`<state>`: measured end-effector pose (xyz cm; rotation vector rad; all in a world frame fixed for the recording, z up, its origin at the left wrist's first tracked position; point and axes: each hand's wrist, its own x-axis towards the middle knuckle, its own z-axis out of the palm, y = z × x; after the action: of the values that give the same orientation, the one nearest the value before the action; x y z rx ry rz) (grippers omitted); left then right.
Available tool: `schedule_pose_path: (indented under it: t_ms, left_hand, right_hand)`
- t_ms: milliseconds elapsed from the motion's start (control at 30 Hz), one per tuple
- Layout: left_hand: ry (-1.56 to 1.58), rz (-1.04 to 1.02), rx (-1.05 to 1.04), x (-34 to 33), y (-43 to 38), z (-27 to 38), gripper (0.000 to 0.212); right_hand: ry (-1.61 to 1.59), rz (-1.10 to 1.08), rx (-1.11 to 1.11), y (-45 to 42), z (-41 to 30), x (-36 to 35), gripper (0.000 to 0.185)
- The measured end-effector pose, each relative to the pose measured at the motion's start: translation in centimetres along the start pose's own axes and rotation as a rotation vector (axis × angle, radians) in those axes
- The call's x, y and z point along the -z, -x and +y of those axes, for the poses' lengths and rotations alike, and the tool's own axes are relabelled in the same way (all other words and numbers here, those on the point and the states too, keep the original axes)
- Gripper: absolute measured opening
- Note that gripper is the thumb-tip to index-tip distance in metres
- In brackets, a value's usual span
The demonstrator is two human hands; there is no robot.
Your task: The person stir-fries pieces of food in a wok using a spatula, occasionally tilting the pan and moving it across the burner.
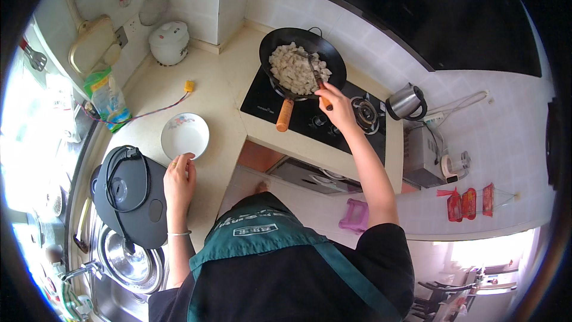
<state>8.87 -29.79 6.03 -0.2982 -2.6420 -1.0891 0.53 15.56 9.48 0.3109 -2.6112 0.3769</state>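
My right hand [336, 106] is closed around the wooden handle of a spatula [316, 76]. Its metal end lies in a heap of pale, diced food [292, 69], which I cannot identify exactly. That food fills the middle of a black wok [333, 53] on the left burner, its wooden handle [285, 115] pointing towards me. My left hand [179, 179] is at the near rim of a white bowl [184, 136] with a floral pattern. The left fingers are curled and overlap the rim; whether they grip it is unclear. No food shows in the bowl.
Right of the wok are a bare burner [365, 114] and a steel kettle [405, 102]. A dark grey appliance [154, 188] with a coiled cord sits beside the sink [107, 297]. A lidded white pot [170, 44] and a cable with a yellow connector [189, 86] occupy the left counter.
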Motion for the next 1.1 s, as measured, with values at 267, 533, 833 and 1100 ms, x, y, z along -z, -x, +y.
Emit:
schedule_pose_path:
  t_ms: [267, 533, 833, 1100]
  left_hand:
    - [-0.006, -0.007, -0.001, 0.1, 0.0, 0.1, 0.009]
    - [-0.026, -0.010, -0.040, 0.0, 0.0, 0.0, 0.010]
    - [-0.041, -0.036, -0.036, -0.2, 0.1, -0.3, 0.009]
    - [-0.038, -0.028, -0.027, -0.4, 0.2, -0.3, 0.009]
  right_hand:
    - [0.148, -0.338, 0.012, 4.7, -2.4, -0.1, 0.043]
    - [0.076, -0.079, -0.068, 4.0, -1.4, 1.6, 0.032]
    - [0.131, -0.169, -0.107, 3.3, 0.8, -0.2, 0.036]
    - [0.071, -0.185, -0.058, 6.3, -2.6, 0.0, 0.040]
